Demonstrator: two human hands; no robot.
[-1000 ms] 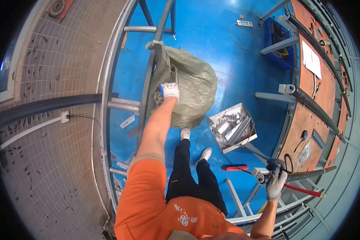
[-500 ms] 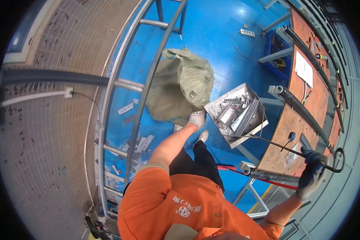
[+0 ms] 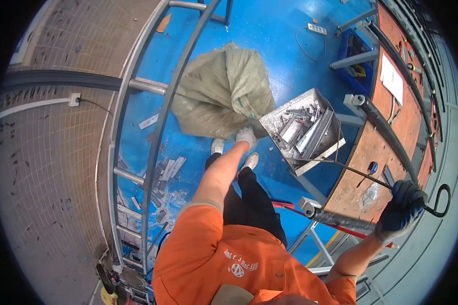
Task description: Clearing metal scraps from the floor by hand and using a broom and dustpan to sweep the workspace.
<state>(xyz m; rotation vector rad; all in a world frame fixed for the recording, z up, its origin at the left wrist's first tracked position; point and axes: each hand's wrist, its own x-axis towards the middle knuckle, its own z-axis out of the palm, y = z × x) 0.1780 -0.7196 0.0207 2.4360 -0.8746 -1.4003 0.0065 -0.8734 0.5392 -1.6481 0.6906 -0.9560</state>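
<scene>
While a grey-green sack (image 3: 224,91) slumps on the blue floor (image 3: 269,30) beside a grey ladder frame (image 3: 137,127), the left hand (image 3: 246,136), gloved white, grips the near corner of a metal tray (image 3: 303,131) of scrap strips; the right hand (image 3: 402,211), gloved blue, is clenched around a hooked rod (image 3: 371,178) over the orange surface (image 3: 387,127).

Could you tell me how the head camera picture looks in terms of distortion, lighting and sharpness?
Head view: strong fisheye bending, so the metal frame rails and workbench curve toward a black rim; bright, even light on the blue floor; the left hand at the metal box and the right hand on the hooked rod look fairly sharp.
</scene>
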